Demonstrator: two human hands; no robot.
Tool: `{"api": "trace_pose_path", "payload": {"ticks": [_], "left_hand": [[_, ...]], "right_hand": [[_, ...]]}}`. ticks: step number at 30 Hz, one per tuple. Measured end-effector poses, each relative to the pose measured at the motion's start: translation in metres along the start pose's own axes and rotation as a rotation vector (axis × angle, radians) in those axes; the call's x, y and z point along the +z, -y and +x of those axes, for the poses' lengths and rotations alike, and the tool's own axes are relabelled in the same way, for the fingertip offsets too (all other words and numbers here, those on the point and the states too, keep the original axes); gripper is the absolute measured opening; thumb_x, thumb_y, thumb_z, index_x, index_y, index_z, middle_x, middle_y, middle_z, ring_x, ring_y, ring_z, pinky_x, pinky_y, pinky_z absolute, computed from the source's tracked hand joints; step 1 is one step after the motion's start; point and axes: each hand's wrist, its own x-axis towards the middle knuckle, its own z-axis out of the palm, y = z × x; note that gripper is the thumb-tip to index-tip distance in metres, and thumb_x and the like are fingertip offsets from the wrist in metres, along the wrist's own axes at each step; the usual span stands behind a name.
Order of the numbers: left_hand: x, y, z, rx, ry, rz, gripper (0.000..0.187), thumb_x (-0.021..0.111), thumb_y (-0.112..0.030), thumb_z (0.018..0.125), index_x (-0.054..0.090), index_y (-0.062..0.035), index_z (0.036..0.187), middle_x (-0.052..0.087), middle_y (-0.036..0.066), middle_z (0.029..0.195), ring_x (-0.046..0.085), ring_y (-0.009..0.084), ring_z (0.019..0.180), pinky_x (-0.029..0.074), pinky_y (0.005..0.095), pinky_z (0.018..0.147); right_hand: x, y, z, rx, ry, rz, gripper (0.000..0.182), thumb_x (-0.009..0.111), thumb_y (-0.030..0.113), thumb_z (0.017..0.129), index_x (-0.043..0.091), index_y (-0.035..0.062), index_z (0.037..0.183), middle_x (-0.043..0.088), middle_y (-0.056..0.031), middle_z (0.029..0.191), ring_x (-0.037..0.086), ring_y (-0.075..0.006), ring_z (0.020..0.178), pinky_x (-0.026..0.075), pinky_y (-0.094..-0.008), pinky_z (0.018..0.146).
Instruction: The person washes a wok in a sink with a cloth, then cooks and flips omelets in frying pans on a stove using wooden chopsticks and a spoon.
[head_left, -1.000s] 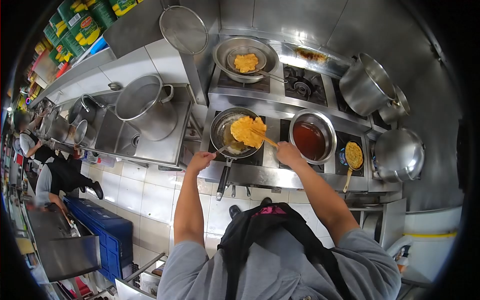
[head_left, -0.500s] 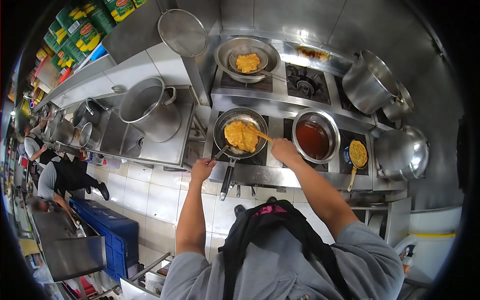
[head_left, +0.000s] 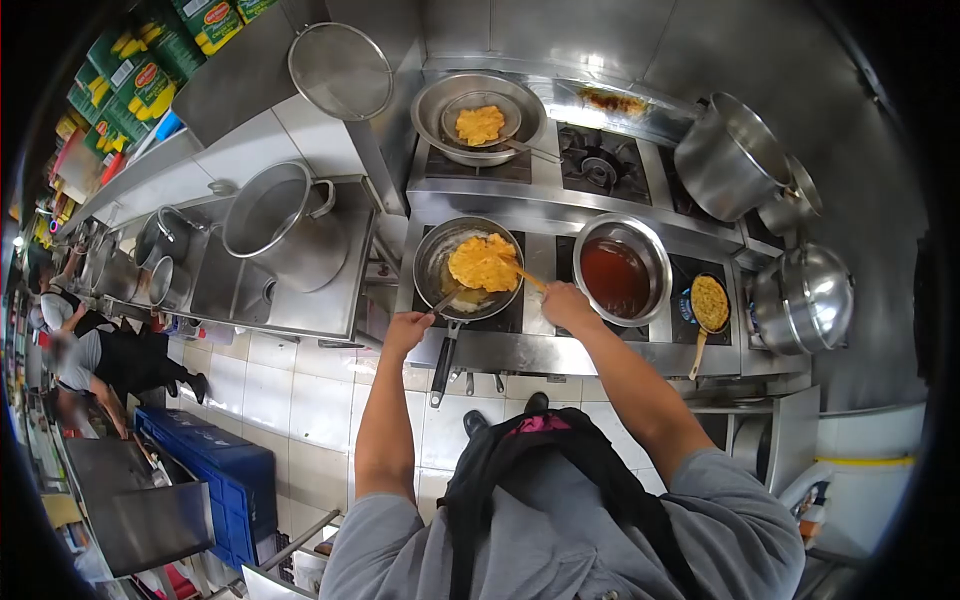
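Observation:
In the frying pan [head_left: 431, 268] on the near burner lies an orange-yellow omelette [head_left: 481, 262], gathered towards the pan's right side, with oil showing around it. My right hand [head_left: 567, 303] is closed on a wooden spatula [head_left: 531, 280], whose tip meets the omelette's right edge. My left hand [head_left: 408, 328] grips a thin metal utensil [head_left: 449, 299] that reaches over the near rim to the omelette's lower left; its working end is partly hidden. The pan's black handle [head_left: 443, 365] points towards me, untouched by either hand.
Right of the pan sits a pot of red-brown liquid [head_left: 614, 275], then a small pan with a yellow-green omelette [head_left: 710, 303]. Behind, a strainer with a fried piece [head_left: 480, 125] rests over a bowl. A tall pot [head_left: 290, 235] stands by the sink. Co-workers [head_left: 125, 360] are at far left.
The omelette has shifted right in the pan, baring the left and lower pan bottom. Both utensils remain in my hands. The whole view has shifted slightly.

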Motion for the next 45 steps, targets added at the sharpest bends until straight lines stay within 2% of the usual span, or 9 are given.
{"api": "trace_pose_path", "payload": {"ticks": [4, 9, 12, 16, 18, 20, 32, 37, 45], "left_hand": [[-0.003, -0.012, -0.019, 0.085, -0.083, 0.010, 0.031, 0.071, -0.027, 0.084, 0.072, 0.0019, 0.093, 0.056, 0.000, 0.059, 0.048, 0.0090, 0.053, 0.039, 0.0275, 0.050], [-0.010, -0.009, -0.029, 0.079, -0.216, 0.110, 0.036, 0.069, -0.034, 0.083, 0.072, 0.0005, 0.093, 0.065, 0.015, 0.066, 0.063, 0.0225, 0.061, 0.048, 0.0349, 0.061], [0.000, 0.008, -0.024, 0.165, -0.284, 0.145, 0.034, 0.071, -0.029, 0.084, 0.071, 0.0036, 0.092, 0.058, 0.005, 0.057, 0.051, 0.0111, 0.050, 0.041, 0.0295, 0.050], [0.011, 0.021, -0.023, 0.130, -0.341, 0.252, 0.037, 0.069, -0.033, 0.084, 0.071, 0.0028, 0.089, 0.059, 0.008, 0.057, 0.057, 0.0141, 0.052, 0.045, 0.0321, 0.053], [0.003, -0.006, -0.039, 0.096, -0.344, 0.264, 0.037, 0.069, -0.035, 0.084, 0.072, 0.0016, 0.089, 0.062, 0.012, 0.060, 0.061, 0.0203, 0.055, 0.046, 0.0346, 0.056], [-0.008, -0.031, -0.050, 0.086, -0.299, 0.355, 0.037, 0.068, -0.037, 0.083, 0.072, -0.0021, 0.096, 0.069, 0.021, 0.083, 0.067, 0.0381, 0.083, 0.052, 0.0430, 0.074], [-0.090, -0.184, -0.101, 0.202, -0.312, 0.506, 0.030, 0.065, -0.030, 0.083, 0.072, -0.0020, 0.092, 0.068, 0.021, 0.081, 0.067, 0.0372, 0.076, 0.051, 0.0412, 0.069], [-0.095, -0.166, -0.103, 0.018, -0.208, 0.166, 0.034, 0.068, -0.027, 0.088, 0.070, 0.0055, 0.099, 0.052, -0.002, 0.060, 0.044, 0.0055, 0.054, 0.034, 0.0239, 0.048], [-0.067, -0.116, -0.127, -0.062, -0.189, -0.002, 0.033, 0.065, -0.023, 0.092, 0.067, 0.0055, 0.109, 0.051, -0.004, 0.064, 0.043, 0.0045, 0.055, 0.034, 0.0213, 0.049]], "right_hand": [[-0.019, 0.008, -0.006, -0.040, 0.004, 0.004, 0.029, 0.052, 0.014, 0.083, 0.067, -0.0010, 0.103, 0.067, -0.0257, 0.100, 0.066, -0.0411, 0.095, 0.053, -0.0486, 0.083], [-0.033, 0.026, -0.016, -0.090, -0.178, -0.014, 0.024, 0.050, 0.016, 0.087, 0.066, 0.0038, 0.099, 0.068, -0.0223, 0.095, 0.066, -0.0407, 0.088, 0.052, -0.0517, 0.080], [-0.021, 0.036, -0.008, -0.167, -0.106, -0.050, 0.025, 0.050, 0.013, 0.083, 0.066, 0.0023, 0.099, 0.068, -0.0220, 0.096, 0.066, -0.0400, 0.089, 0.053, -0.0501, 0.079], [0.000, 0.045, -0.006, -0.213, -0.009, -0.096, 0.028, 0.053, 0.014, 0.081, 0.066, 0.0001, 0.101, 0.068, -0.0218, 0.097, 0.067, -0.0381, 0.092, 0.054, -0.0469, 0.081], [0.006, 0.048, -0.006, -0.211, 0.012, -0.086, 0.026, 0.053, 0.014, 0.081, 0.067, 0.0009, 0.098, 0.068, -0.0214, 0.098, 0.067, -0.0382, 0.092, 0.054, -0.0470, 0.080], [-0.008, 0.054, -0.013, -0.212, 0.014, -0.050, 0.025, 0.053, 0.014, 0.081, 0.067, 0.0012, 0.097, 0.068, -0.0219, 0.097, 0.066, -0.0384, 0.091, 0.053, -0.0476, 0.080], [-0.080, 0.074, -0.021, -0.334, -0.096, 0.125, 0.021, 0.053, 0.015, 0.083, 0.066, 0.0039, 0.095, 0.068, -0.0204, 0.090, 0.066, -0.0387, 0.086, 0.052, -0.0503, 0.075], [-0.088, 0.077, -0.038, -0.365, -0.087, 0.104, 0.024, 0.052, 0.013, 0.083, 0.065, 0.0017, 0.100, 0.067, -0.0198, 0.091, 0.067, -0.0377, 0.084, 0.053, -0.0499, 0.073], [-0.081, 0.060, -0.073, -0.356, -0.123, 0.139, 0.029, 0.054, 0.005, 0.077, 0.057, -0.0068, 0.105, 0.065, -0.0198, 0.087, 0.069, -0.0327, 0.071, 0.055, -0.0419, 0.059]]}}
